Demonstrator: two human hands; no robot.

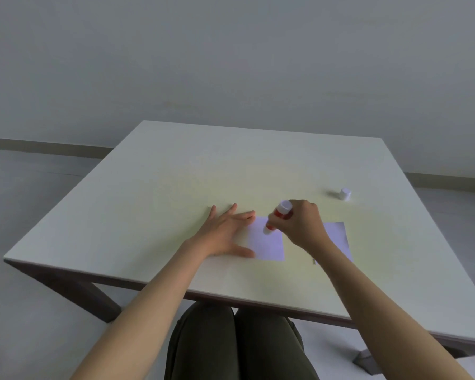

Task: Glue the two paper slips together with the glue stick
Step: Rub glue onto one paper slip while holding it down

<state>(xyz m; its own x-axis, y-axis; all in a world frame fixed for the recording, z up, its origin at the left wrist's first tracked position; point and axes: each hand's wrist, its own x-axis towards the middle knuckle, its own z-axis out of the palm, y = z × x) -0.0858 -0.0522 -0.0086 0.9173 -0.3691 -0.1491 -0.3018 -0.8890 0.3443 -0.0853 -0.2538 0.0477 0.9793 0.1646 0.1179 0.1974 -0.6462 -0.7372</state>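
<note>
Head view, only one we've got: right hand [302, 223] wrapped closed round the glue stick [278, 216], tilted, tip down on the near-left paper slip [266, 241] at its far edge. Left hand [226, 233] flat & spread, fingers pinning that slip's left side to the desk [154, 193]. Second slip [336, 237] lies just right of it, partly under the right forearm, apart from the first. Cap [345, 193] stands off, further back on the right. Handling, my read: slips are thin, light, floppy, will skid or crease w/o a hold-down, so press near the edge; stick is rigid, small, grip mid-barrel. Count: 2 slips, 1 stick, 1 cap, 2 hands.
</note>
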